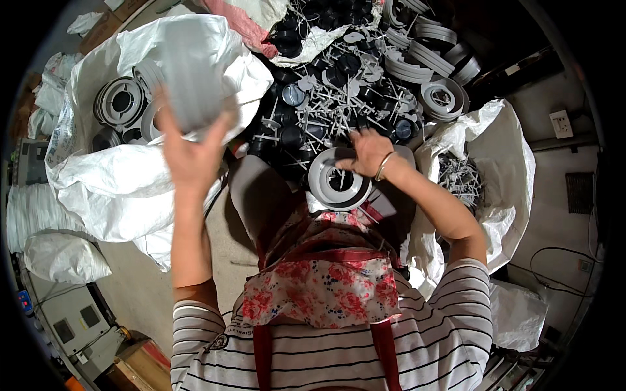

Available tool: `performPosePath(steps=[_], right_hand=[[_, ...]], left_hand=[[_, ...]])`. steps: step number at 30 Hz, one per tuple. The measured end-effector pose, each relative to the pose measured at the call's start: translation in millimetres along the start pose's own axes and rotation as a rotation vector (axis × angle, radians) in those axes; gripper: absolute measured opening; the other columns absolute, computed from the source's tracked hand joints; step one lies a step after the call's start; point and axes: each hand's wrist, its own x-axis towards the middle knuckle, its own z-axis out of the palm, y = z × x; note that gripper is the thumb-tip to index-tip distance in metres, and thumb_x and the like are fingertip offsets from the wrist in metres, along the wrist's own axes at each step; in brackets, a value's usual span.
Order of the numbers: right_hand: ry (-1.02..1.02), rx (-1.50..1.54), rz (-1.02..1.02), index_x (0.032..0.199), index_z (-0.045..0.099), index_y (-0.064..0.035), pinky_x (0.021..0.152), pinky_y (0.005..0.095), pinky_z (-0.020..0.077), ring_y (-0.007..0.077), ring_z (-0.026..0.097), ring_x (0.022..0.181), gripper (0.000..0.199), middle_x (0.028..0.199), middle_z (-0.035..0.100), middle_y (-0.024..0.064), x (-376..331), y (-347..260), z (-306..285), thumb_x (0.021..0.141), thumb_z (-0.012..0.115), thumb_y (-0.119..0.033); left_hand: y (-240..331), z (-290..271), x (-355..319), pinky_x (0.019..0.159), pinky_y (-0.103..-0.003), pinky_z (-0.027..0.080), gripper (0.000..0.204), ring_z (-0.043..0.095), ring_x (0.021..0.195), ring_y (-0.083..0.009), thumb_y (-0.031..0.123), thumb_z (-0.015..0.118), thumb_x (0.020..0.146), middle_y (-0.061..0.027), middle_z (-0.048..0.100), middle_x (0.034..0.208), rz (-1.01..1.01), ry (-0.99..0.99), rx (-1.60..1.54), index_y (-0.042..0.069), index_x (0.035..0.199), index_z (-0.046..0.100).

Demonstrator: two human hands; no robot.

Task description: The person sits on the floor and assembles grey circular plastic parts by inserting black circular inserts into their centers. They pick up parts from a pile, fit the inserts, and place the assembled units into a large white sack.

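My left hand (192,153) is raised over the white sack on the left and holds a blurred stack of grey plastic rings (189,78). My right hand (368,151) rests on the rim of a grey round plastic ring part (321,179) that lies on my lap, fingers curled on its far edge. A thin bangle circles my right wrist. In front of me lies a heap of black caps and grey sprue pieces (339,91).
A big white sack (117,176) at left holds several grey rings (120,101). Another white sack (502,150) at right holds grey sprue scraps (460,176). Stacked grey rings (427,62) lie at the back right. Cardboard boxes and a machine sit at lower left.
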Motion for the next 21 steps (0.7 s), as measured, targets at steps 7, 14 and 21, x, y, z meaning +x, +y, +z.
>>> performPosePath(steps=[7, 14, 21], right_hand=[[-0.086, 0.219, 0.120, 0.100, 0.052, 0.0062, 0.080, 0.0389, 0.0514, 0.0356, 0.064, 0.088, 0.056, 0.091, 0.064, 0.0259, 11.9, 7.5, 43.9, 0.071, 0.072, -0.037], [0.008, 0.755, 0.255, 0.084, 0.066, 0.0030, 0.077, 0.0424, 0.0495, 0.0411, 0.062, 0.085, 0.050, 0.087, 0.063, 0.0281, 33.9, 32.9, -6.1, 0.088, 0.056, -0.045], [-0.091, 0.443, 0.416, 0.096, 0.067, 0.0027, 0.082, 0.0382, 0.0503, 0.0340, 0.064, 0.091, 0.055, 0.092, 0.067, 0.0220, 94.4, 123.4, 79.5, 0.075, 0.070, -0.048]], left_hand=[[-21.2, 30.2, -41.0, 0.104, -0.032, 0.033, 0.076, 0.041, 0.126, -0.0240, 0.008, 0.072, 0.077, -0.0193, 0.042, 0.134, -0.533, -0.326, -0.612, -0.004, 0.139, 0.031], [-45.7, 107.8, -109.8, 0.085, -0.031, 0.047, 0.039, 0.060, 0.095, -0.0188, 0.030, 0.051, 0.092, -0.0117, 0.062, 0.101, -1.118, -0.677, -1.534, -0.003, 0.113, 0.053], [-64.9, 102.0, -102.8, 0.087, -0.037, 0.049, 0.043, 0.062, 0.095, -0.0275, 0.026, 0.060, 0.087, -0.0140, 0.062, 0.106, -1.012, -0.541, -0.985, -0.005, 0.116, 0.052]])
